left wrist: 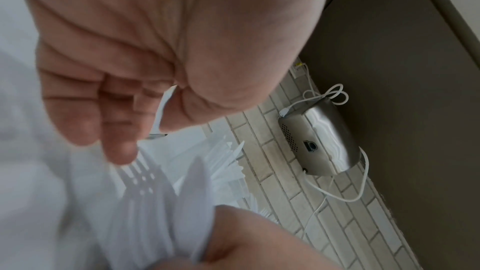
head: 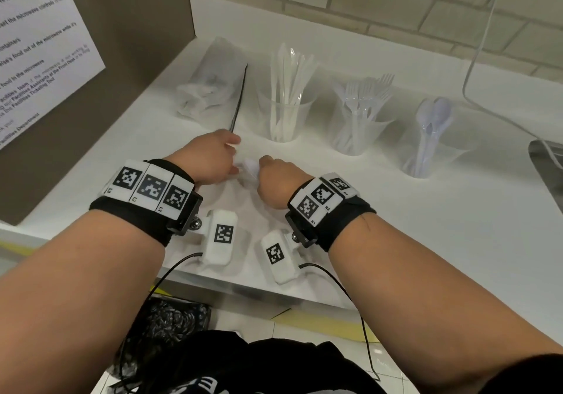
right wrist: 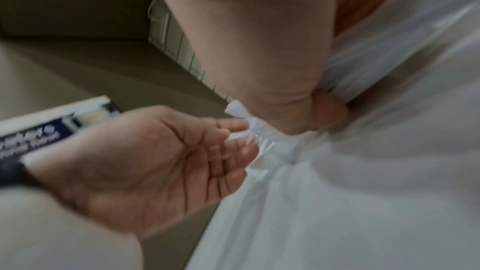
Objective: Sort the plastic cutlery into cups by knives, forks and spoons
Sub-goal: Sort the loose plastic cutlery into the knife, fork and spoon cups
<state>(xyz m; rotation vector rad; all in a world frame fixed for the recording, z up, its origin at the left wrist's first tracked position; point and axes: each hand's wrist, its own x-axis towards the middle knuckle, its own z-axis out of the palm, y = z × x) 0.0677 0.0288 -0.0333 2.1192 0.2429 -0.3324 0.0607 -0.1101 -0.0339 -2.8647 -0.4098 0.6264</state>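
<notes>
Three clear cups stand in a row on the white counter (head: 411, 226): a knife cup (head: 283, 116), a fork cup (head: 356, 128) and a spoon cup (head: 426, 150). In front of the knife cup my right hand (head: 275, 180) grips a bundle of white plastic cutlery (head: 250, 169), a blurred fan of forks and other pieces (left wrist: 155, 198) (right wrist: 257, 137). My left hand (head: 213, 156) meets the bundle from the left. Its thumb and fingers pinch one thin white piece (left wrist: 162, 110); I cannot tell which kind it is.
A crumpled clear plastic bag (head: 210, 80) lies at the back left, with a thin black strip (head: 239, 98) beside it. A brown panel with a printed notice (head: 45, 43) walls the left. A white cable (head: 487, 58) and a steel appliance (head: 545, 156) are on the right.
</notes>
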